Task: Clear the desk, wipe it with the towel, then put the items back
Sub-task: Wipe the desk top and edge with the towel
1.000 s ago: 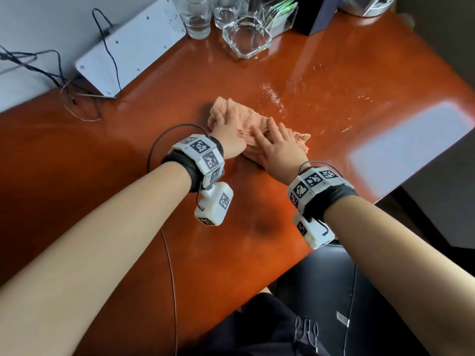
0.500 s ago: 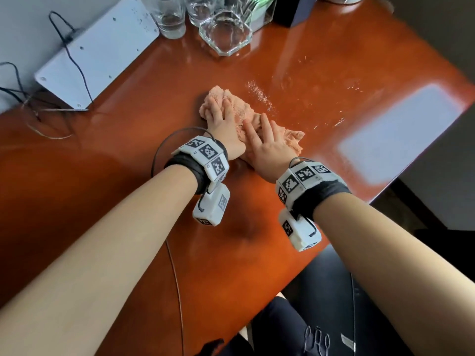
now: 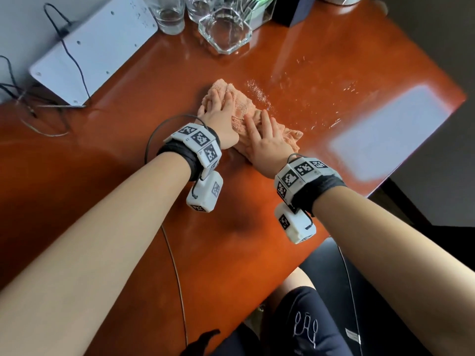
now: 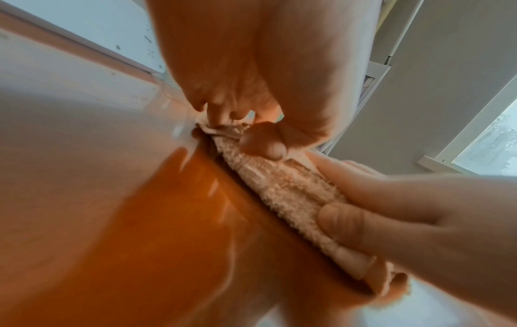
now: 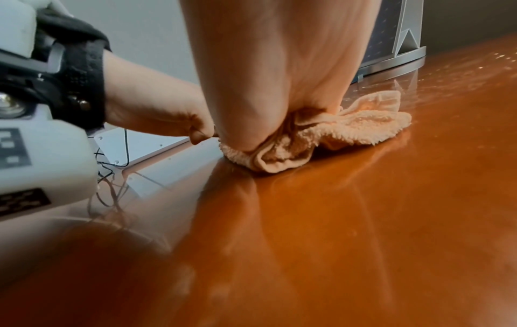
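Step in hand: you are wiping the desk (image 3: 321, 60) with the towel (image 3: 241, 106); this appears to be the middle stage of the task, with putting the items back not yet done.
Towel: bunched and peach-coloured, it lies flat on the desk near the middle, under both of your hands.
Left hand (image 3: 218, 116): your fingers lie fairly straight over the far end of the towel, pressing it down (the thumb rests on the cloth in the left wrist view).
Right hand (image 3: 267, 142): fingers extended and spread over the near end, palm bearing down; nothing is gripped.
Unwiped zone: pale crumbs (image 3: 257, 91) and droplets sit just beyond the towel, toward the far right.
Technique: keep both palms flat and the pressure even, and push toward the crumbs so that the cloth gathers them rather than scatters them.
Hazard: the glass ashtray (image 3: 226, 29) and tumbler (image 3: 168, 14) stand near the far edge; judge your stroke to stop short of them.
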Available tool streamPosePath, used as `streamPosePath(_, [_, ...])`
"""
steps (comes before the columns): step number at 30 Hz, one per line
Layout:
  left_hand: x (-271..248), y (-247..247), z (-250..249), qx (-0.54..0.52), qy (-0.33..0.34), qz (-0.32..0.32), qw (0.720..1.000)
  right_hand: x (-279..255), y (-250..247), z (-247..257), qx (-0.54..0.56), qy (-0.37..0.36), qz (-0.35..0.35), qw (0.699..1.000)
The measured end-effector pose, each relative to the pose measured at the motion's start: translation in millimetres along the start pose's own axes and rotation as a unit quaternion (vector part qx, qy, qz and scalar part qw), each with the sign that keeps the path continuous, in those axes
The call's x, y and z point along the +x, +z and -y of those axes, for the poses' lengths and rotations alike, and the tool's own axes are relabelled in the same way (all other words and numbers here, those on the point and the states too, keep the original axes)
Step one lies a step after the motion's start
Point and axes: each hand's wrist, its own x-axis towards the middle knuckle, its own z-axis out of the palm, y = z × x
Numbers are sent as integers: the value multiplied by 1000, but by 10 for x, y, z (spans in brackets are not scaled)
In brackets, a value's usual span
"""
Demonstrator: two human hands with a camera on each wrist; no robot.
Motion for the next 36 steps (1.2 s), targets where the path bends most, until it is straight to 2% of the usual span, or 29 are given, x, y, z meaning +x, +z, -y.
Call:
streamPosePath(4, [-10,-52,64,31,24,9,999,-4,-47,10,2,4,5,1000])
streamPosePath(8, [-19,-122,43,28,9,31,999,12,-24,-1,1,-2,-8,1000])
streamPosePath(15, [4,-75,-36,28,-5,5,1000,45,-2,-36,1,-15,-22,1000])
streamPosePath(28, [301,-206,-190,101,-8,0,995,241,10,-102,0,-3,-53,999])
streamPosePath(36, [428,-213,-243,90,-8,3,996,312,-8,-162,12,-5,-65,998])
